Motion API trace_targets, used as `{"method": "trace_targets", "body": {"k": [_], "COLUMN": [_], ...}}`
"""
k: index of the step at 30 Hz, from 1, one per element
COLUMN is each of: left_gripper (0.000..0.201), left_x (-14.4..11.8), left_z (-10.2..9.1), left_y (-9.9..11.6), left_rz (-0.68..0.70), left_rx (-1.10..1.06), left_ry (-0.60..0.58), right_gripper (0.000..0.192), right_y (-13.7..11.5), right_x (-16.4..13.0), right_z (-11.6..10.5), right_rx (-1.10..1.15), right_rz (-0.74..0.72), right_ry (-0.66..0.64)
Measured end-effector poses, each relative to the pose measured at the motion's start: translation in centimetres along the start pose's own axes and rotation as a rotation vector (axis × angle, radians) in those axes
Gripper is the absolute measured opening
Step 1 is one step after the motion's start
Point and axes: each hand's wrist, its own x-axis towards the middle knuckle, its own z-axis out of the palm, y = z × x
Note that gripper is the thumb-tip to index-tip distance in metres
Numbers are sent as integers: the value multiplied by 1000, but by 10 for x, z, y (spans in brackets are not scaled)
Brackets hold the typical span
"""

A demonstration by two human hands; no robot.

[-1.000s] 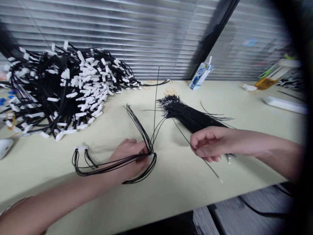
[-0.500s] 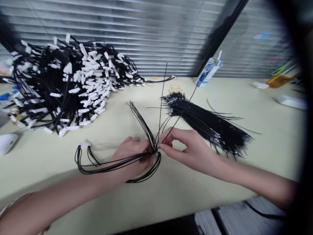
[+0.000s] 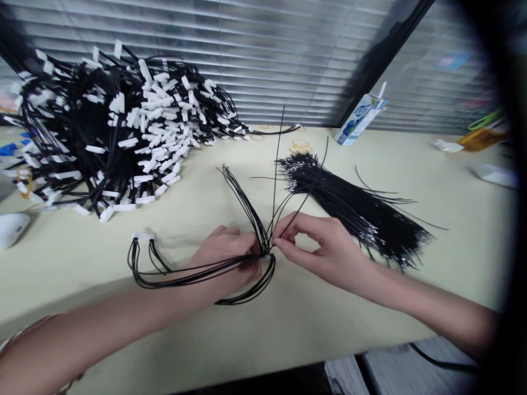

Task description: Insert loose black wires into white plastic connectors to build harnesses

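My left hand (image 3: 230,249) is closed around a wire harness (image 3: 197,278) of thin black wires, close to a small pale connector (image 3: 265,257) in the middle of the table. Some wires fan upward from there; others loop left to a white connector (image 3: 144,236) lying on the table. Beside it, my right hand (image 3: 302,236) pinches a single black wire (image 3: 315,184) between thumb and forefinger, its low end close to the pale connector. Whether that end sits inside the connector I cannot tell. A bundle of loose black wires (image 3: 354,208) with metal-tipped ends lies behind my right hand.
A large heap of black harnesses with white connectors (image 3: 123,131) covers the back left. A drink carton (image 3: 359,119) stands by the window blinds, near several rubber bands (image 3: 300,146). A white object (image 3: 13,229) lies at the left edge.
The camera view has shifted slightly, so the whole scene sits a little further right. Both hands keep nearly the same pose, and the wire in my right hand stands a bit steeper.
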Motion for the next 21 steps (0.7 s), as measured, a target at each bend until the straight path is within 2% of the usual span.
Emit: {"method": "trace_targets", "body": {"k": [7,11,21], "left_gripper": [3,5,2], "left_x": [0,0,0], "left_z": [1,3,5], "left_y": [-2,-3,-3], "left_rz": [23,42,38], "left_rx": [0,7,7], "left_ry": [1,-4,16], "right_gripper": [1,6,7], "right_y": [-3,-2,2], "right_x": [2,2,2], "right_z": [2,4,4], "right_rx": [-5,-12,-33], "right_rz": [35,20,21], "right_ry": [-31,-78,-50]}}
